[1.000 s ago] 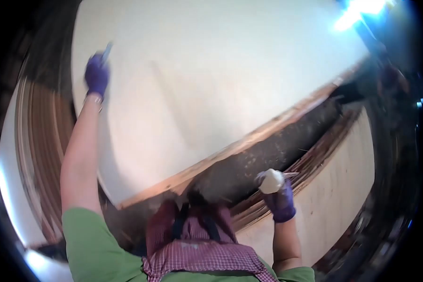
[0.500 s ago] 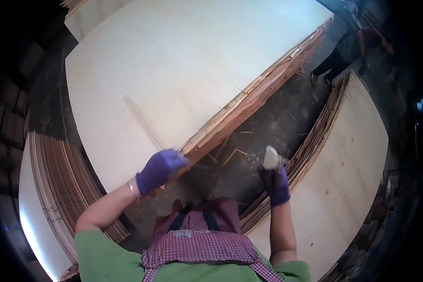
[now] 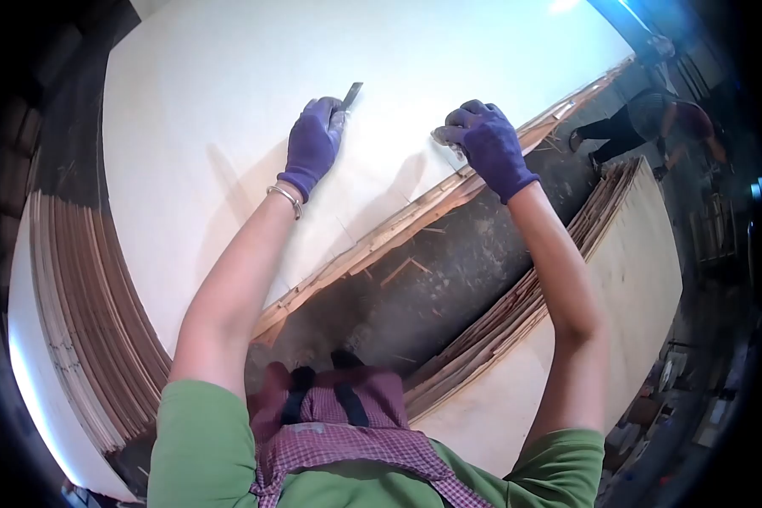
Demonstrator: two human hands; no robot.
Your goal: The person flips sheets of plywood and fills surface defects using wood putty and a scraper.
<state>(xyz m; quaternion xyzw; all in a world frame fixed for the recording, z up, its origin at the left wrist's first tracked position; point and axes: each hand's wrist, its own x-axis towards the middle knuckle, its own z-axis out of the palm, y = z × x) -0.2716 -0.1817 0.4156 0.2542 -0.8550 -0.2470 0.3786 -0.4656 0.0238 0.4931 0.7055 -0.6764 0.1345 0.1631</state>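
Observation:
My left hand (image 3: 314, 140), in a purple glove, is closed around a putty knife (image 3: 352, 95), its narrow dark blade pointing up and away. It hovers over the big pale plywood sheet (image 3: 254, 93) on top of a stack. To the right, my right hand (image 3: 486, 144), gloved alike, grips a whitish lump (image 3: 450, 146) near the ragged edge of that stack. The fingers hide most of the lump, and I cannot tell what it is. Shadows of both arms fall across the sheet.
Another plywood stack (image 3: 626, 279) lies at my right, and a third stack (image 3: 102, 313) at my left. Splintered offcuts (image 3: 405, 267) litter the dark floor between the stacks. At the upper right, a person (image 3: 643, 123) bends beside the right stack.
Both hands have moved up and forward over the sheet; the right hand came from the gap between stacks with the whitish lump. The putty knife's blade now shows clearly. The other person bends lower.

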